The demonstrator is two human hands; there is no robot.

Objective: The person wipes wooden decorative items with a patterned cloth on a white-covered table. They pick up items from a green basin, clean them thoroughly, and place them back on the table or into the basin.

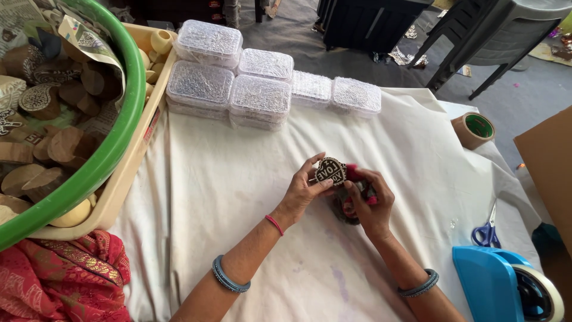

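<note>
Left hand (304,189) pinching the round carved wooden stamp (331,170) at cloth centre, face up. Right hand (370,206) closed around a pink brush (356,175) at 3 o'clock. Best: steady pinch, light strokes. Clear boxes (260,95) at 11 o'clock, white cloth (226,197) beneath.

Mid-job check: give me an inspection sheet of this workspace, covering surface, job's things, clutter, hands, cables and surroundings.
Surface: table under a white cloth, faintly stained near the person.
Job's things: round carved stamp block held face up; a pink-and-dark item beneath it, too hidden to identify.
Clutter: clear lidded boxes stacked at the back; green tub of wooden blocks in a beige tray; brown tape roll; blue scissors; blue tape dispenser; red fabric.
Hands: left hand grips the block; right hand holds the pink-and-dark item.
Cables: nothing seen.
Surroundings: dark plastic chairs on a grey floor; cardboard at right.
</note>
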